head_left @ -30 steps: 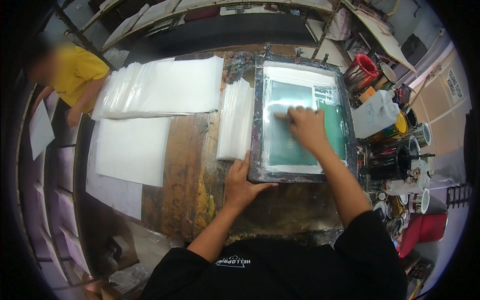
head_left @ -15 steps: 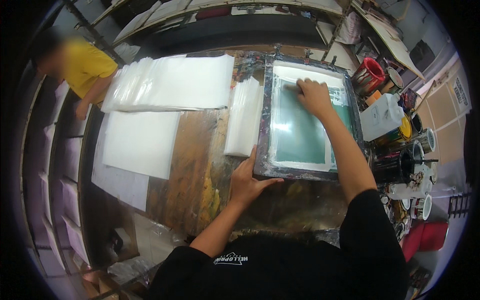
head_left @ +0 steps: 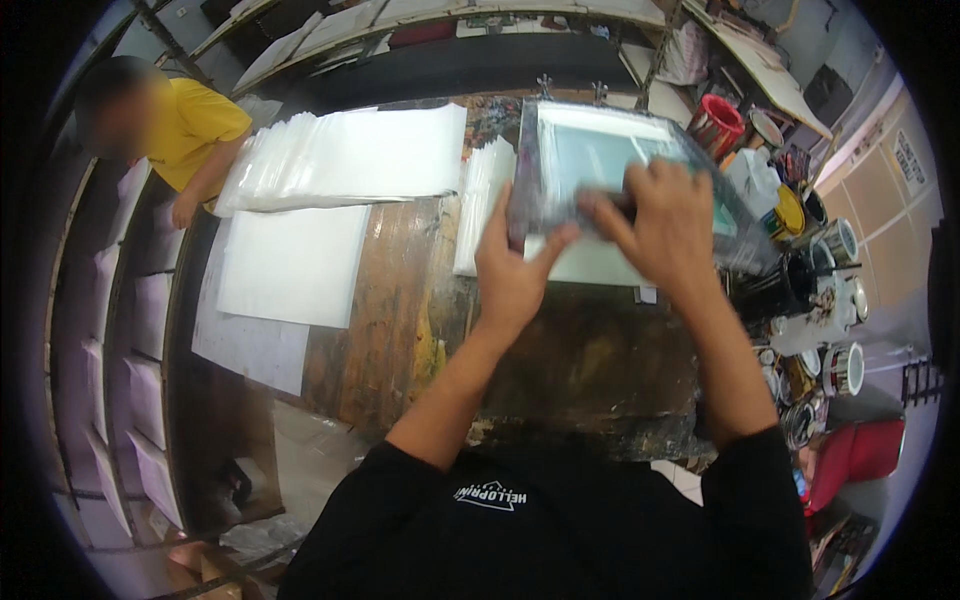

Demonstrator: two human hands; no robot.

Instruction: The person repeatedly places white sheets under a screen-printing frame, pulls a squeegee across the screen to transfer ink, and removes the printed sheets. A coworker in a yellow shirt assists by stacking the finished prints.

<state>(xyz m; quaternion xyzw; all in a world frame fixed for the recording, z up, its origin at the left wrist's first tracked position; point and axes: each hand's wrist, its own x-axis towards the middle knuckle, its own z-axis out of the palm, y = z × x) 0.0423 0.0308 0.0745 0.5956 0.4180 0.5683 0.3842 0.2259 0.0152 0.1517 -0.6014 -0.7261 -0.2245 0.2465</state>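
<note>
The screen-printing frame, dark-rimmed with a pale green mesh, is tilted up at its near side. My left hand grips its near left corner, fingers along the side and thumb toward the front edge. At the near edge, my right hand is closed, its fingers curled around something dark and blurred that I cannot make out. A pale sheet shows on the table under the raised frame. Just left of the frame stands a narrow stack of clear-white sheets.
A large pile of translucent sheets and a white sheet lie at left on the stained wooden table. A person in yellow stands beyond them. Paint cans, one a red bucket, crowd the right edge. Shelving racks line the left.
The frame's near side has risen from the table, uncovering the pale sheet. My right hand came back from the mesh toward the near edge; my left hand moved up with the corner.
</note>
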